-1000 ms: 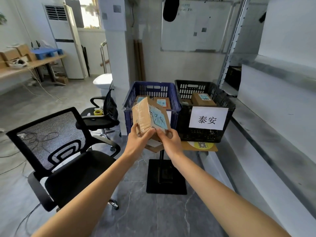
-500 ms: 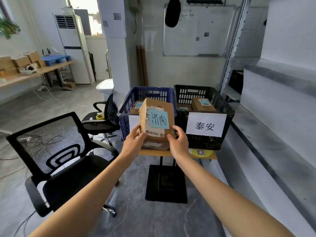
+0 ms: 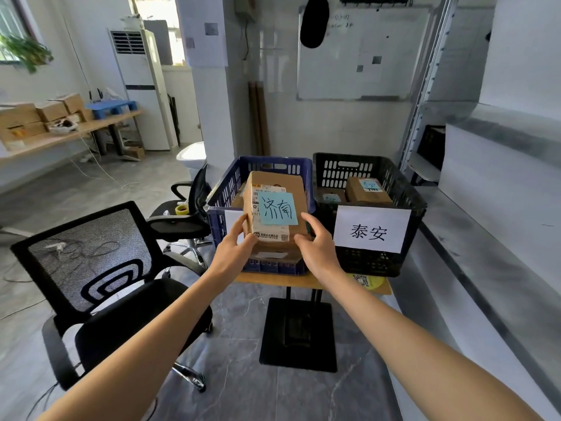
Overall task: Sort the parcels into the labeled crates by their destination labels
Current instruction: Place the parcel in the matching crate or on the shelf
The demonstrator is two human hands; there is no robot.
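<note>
I hold a brown cardboard parcel [image 3: 273,189] with a light-blue handwritten note on its top face. My left hand [image 3: 233,250] grips its left lower edge and my right hand [image 3: 318,247] its right lower edge. The parcel hovers over the front rim of the blue crate [image 3: 230,189], whose white label is mostly hidden behind it. To the right stands the black crate [image 3: 403,196] with a white printed label [image 3: 372,227]; two brown parcels [image 3: 368,189] lie inside it.
Both crates rest on a small wooden stand [image 3: 267,279] with a black base plate [image 3: 299,335]. A black mesh office chair [image 3: 100,278] stands at the left, a second chair [image 3: 188,214] behind it. A grey ledge runs along the right.
The parcel has turned so its blue note faces up and has moved forward over the blue crate. I have stepped closer to the crates.
</note>
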